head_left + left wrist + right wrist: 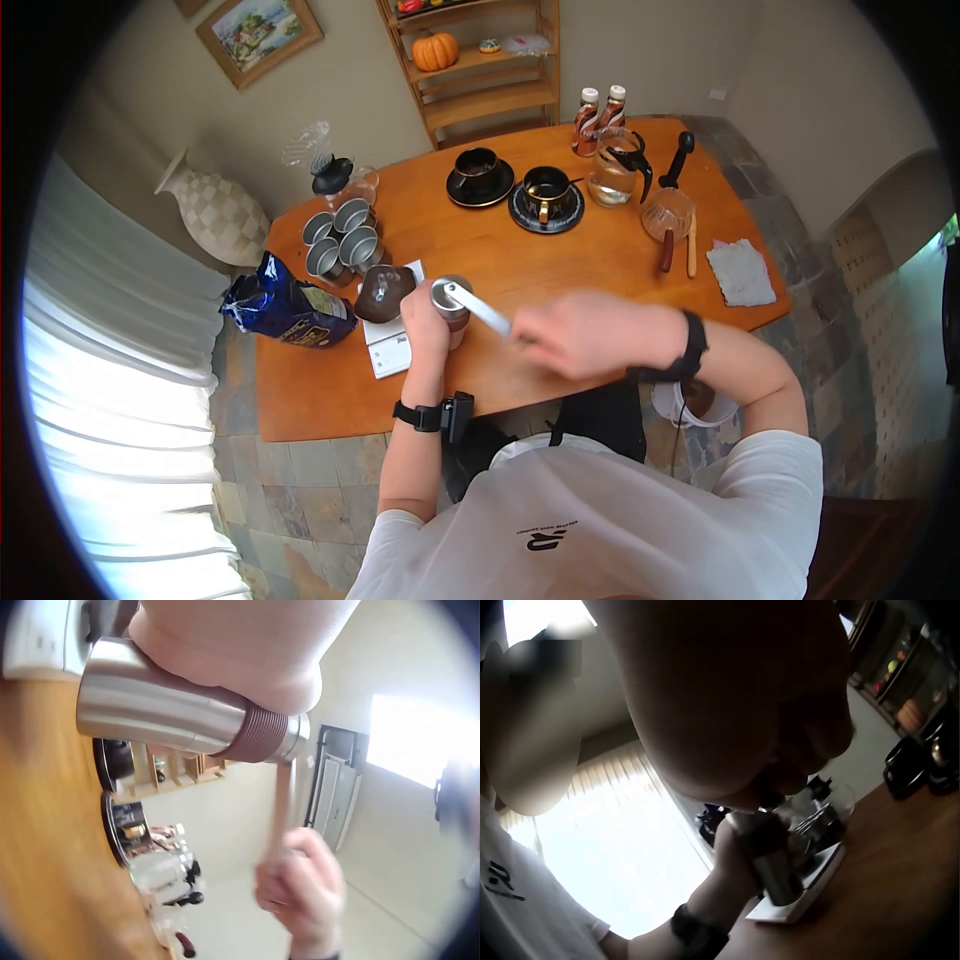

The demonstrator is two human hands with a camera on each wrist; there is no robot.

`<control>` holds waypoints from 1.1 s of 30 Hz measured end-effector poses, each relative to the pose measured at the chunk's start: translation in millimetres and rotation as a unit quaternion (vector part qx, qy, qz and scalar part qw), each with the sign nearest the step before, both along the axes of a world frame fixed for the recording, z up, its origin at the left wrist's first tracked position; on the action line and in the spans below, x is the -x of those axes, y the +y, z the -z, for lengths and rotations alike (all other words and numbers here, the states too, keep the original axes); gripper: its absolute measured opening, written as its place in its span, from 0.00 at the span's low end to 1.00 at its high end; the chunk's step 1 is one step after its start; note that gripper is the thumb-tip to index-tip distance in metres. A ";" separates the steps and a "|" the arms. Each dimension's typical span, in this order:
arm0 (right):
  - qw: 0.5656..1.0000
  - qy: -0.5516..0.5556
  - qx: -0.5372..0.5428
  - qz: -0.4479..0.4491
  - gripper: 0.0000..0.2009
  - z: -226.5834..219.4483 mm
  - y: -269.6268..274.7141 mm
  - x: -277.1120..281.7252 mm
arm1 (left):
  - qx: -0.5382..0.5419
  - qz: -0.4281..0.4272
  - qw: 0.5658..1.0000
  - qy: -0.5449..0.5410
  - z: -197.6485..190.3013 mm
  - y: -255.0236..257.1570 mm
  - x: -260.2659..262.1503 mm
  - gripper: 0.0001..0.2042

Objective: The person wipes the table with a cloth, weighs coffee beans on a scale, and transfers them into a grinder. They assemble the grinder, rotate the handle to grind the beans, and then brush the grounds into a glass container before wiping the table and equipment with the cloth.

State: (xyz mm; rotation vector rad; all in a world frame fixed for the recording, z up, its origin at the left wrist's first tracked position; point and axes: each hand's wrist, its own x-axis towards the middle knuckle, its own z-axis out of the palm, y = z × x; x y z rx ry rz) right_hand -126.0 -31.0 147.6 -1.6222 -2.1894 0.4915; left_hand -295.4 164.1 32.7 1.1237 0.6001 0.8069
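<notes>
A steel hand grinder (161, 701) with a ribbed brown band is gripped round its body by the left hand (427, 322). Its metal crank arm (482, 309) reaches out from the top toward the right. At the outer end of the crank, the right hand (590, 333) holds the knob, which the fingers hide; this hand is blurred in the head view. Beside the left hand lies a white scale (390, 352) with a dark brown bowl (384, 293) next to the grinder. In the right wrist view the grinder (774, 862) stands slightly tilted above the scale.
Metal cups (340, 240) and a blue bag (290, 310) stand at the left. Behind are two black cups on saucers (547, 222). A glass pitcher (612, 178), two bottles, a glass dripper (667, 214) and a white cloth (741, 273) are at the right. A bucket (720, 408) is below the table.
</notes>
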 end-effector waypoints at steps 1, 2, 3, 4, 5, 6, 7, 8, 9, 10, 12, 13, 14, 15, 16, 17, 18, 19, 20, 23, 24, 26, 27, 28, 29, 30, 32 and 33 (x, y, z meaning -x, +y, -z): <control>0.995 0.028 -0.065 -0.075 0.09 -3.1 0.3 18.2 | -0.210 -0.026 0.967 0.143 -9.3 -11.5 -11.6 0.09; 0.988 0.078 -0.073 -0.113 0.09 -11.9 9.8 29.1 | -0.405 -0.051 0.869 0.281 -14.5 -28.9 -26.1 0.10; 0.980 0.087 -0.124 -0.126 0.10 -12.4 27.4 29.3 | -0.585 -0.099 0.794 0.132 33.7 -34.8 -31.4 0.11; 0.969 0.094 -0.177 -0.143 0.10 -13.7 46.4 24.5 | -0.416 0.010 0.909 -0.024 50.6 -42.0 -49.2 0.14; 0.966 0.089 -0.187 -0.153 0.10 -17.9 54.9 18.6 | -0.409 -0.099 0.907 -0.026 69.8 -53.5 -57.8 0.15; 0.979 0.097 -0.157 -0.087 0.10 -22.4 58.6 8.2 | -0.412 -0.058 0.901 0.121 33.3 -65.1 -52.4 0.15; 0.987 0.105 -0.124 -0.019 0.10 -25.5 60.6 -2.7 | -0.401 -0.018 0.877 0.265 -11.0 -78.4 -44.1 0.16; 0.986 0.097 -0.130 -0.026 0.10 -23.1 62.8 -14.1 | -0.412 0.090 0.833 0.358 -23.0 -76.5 -37.0 0.16; 0.988 0.075 -0.136 0.025 0.10 -17.3 63.5 -26.7 | -0.450 0.082 0.839 0.296 -14.0 -75.1 -29.8 0.17; 0.985 0.055 -0.141 0.077 0.10 -13.3 61.1 -38.5 | -0.484 0.076 0.839 0.235 -5.4 -72.4 -23.3 0.17; 0.988 0.046 -0.108 0.098 0.10 -5.2 38.7 -52.7 | -0.184 0.009 0.970 0.157 -15.0 -59.5 -11.7 0.15; 0.989 0.038 -0.072 0.122 0.10 0.8 27.3 -52.0 | -0.317 -0.034 0.937 0.145 -8.6 -41.1 -5.1 0.15; 0.992 -0.002 -0.061 0.113 0.10 -0.6 8.5 -40.2 | -0.357 -0.057 0.921 0.145 -8.7 -33.7 -1.9 0.15; 0.997 0.038 -0.032 0.061 0.10 -2.7 -7.0 -24.3 | -0.325 -0.051 0.926 0.186 -13.0 -29.6 -0.8 0.15; 0.998 0.058 0.004 0.003 0.10 -7.8 -18.8 -3.7 | -0.296 -0.043 0.927 0.225 -19.9 -27.7 -3.3 0.16; 0.996 0.021 -0.051 -0.068 0.09 -7.2 -22.3 14.7 | -0.309 -0.034 0.929 0.203 -24.1 -40.1 -14.2 0.16; 0.993 0.037 -0.020 -0.112 0.09 -32.1 -24.3 30.1 | -0.321 -0.020 0.929 0.181 -23.3 -60.1 -27.8 0.17; 0.990 0.005 -0.095 -0.100 0.09 -39.1 -13.4 36.8 | -0.434 0.017 0.873 0.221 -20.1 -73.9 -37.1 0.17; 0.981 -0.029 -0.170 -0.092 0.09 -47.9 -3.8 35.8 | -0.517 0.104 0.840 0.127 4.1 -75.0 -48.2 0.16; 0.986 0.017 -0.157 0.055 0.09 -49.8 31.1 -7.7 | -0.554 -0.055 0.827 0.079 -12.1 -105.2 -54.0 0.14; 0.979 -0.002 -0.174 0.102 0.09 -48.1 33.9 -27.3 | -0.529 -0.020 0.841 0.110 -10.6 -98.4 -40.9 0.13; 0.982 -0.024 -0.130 0.132 0.08 -42.4 20.3 -47.2 | -0.211 0.033 0.962 0.172 -44.2 -89.2 -17.3 0.16; 0.990 -0.028 -0.087 0.104 0.08 -31.5 6.3 -41.9 | -0.106 -0.005 0.989 0.098 -34.2 -67.7 -9.6 0.18; 0.996 -0.032 -0.044 0.076 0.08 -20.8 -5.0 -33.7 | 0.000 -0.042 0.999 0.020 -21.2 -46.8 -8.0 0.20; 0.998 -0.027 -0.052 0.006 0.07 -12.5 -14.3 -13.8 | -0.001 -0.044 0.999 0.014 -18.9 -40.7 -13.0 0.20; 0.996 -0.020 -0.057 -0.064 0.07 -11.4 -17.4 8.1 | -0.069 -0.025 0.992 0.106 -17.0 -38.2 -17.1 0.20; 0.988 -0.011 -0.129 -0.087 0.07 -30.6 -1.2 36.7 | -0.466 -0.039 0.847 0.251 -5.6 -51.0 -29.2 0.19; 0.972 -0.004 -0.204 -0.112 0.06 -40.2 7.6 40.6 | -0.465 -0.038 0.848 0.252 -0.2 -63.9 -33.0 0.19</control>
